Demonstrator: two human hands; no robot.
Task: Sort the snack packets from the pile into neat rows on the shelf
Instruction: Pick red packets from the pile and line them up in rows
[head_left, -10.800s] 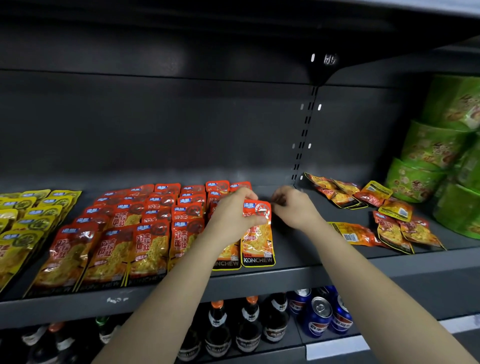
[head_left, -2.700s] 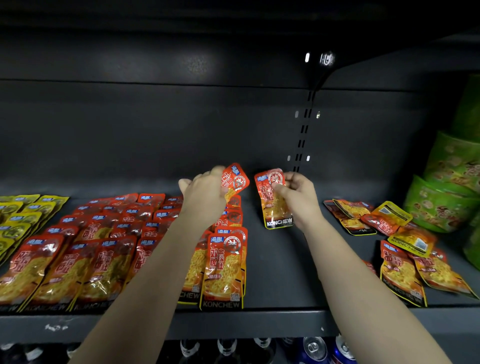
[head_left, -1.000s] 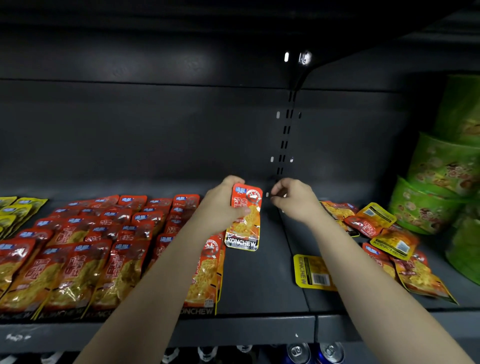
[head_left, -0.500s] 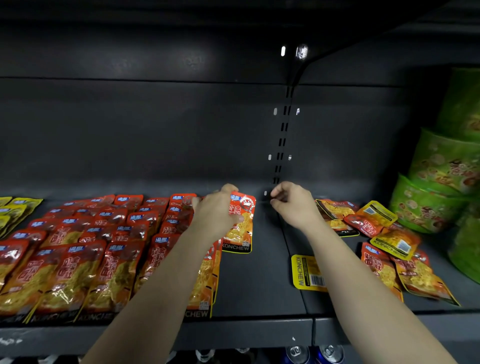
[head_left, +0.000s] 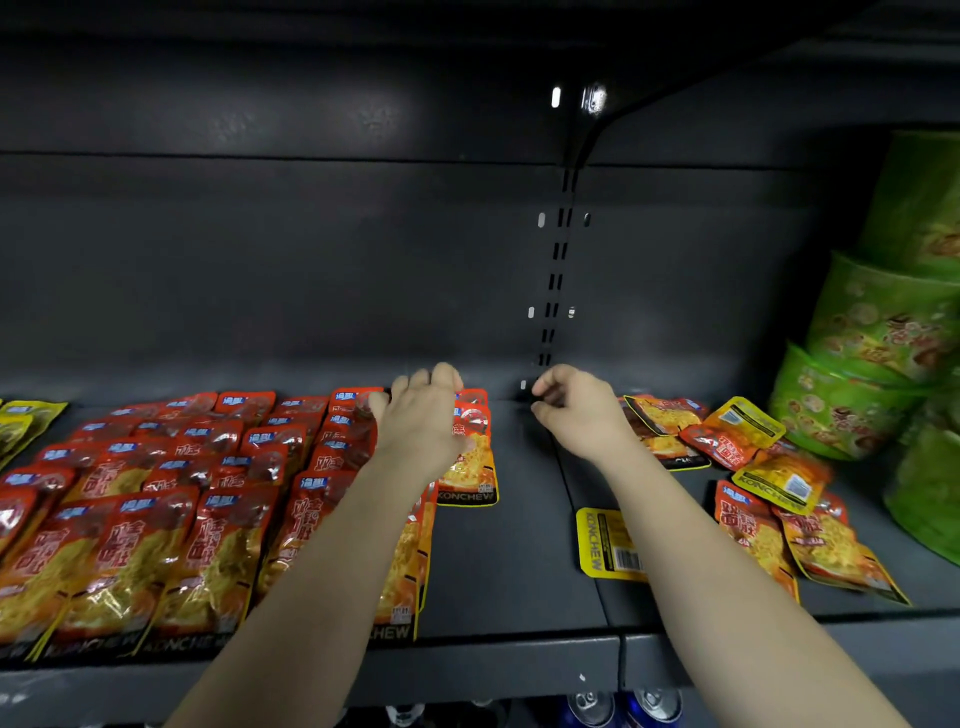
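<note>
Left hand (head_left: 421, 421) lies on top of the red-and-yellow foil snack packet (head_left: 470, 467), at the far end of the rightmost row on the dark grey metal shelf (head_left: 519, 571). Can't tell whether it's gripping or just pressing.

Right hand (head_left: 576, 410) is loosely curled and empty, hovering beside it.

Suggest: square the packet's edges to the neighbouring red packet rows (head_left: 156, 493), keep the overlap even, and flatten it before letting go. Next pick comes from the loose pile of packets (head_left: 753, 467) on the right.
</note>
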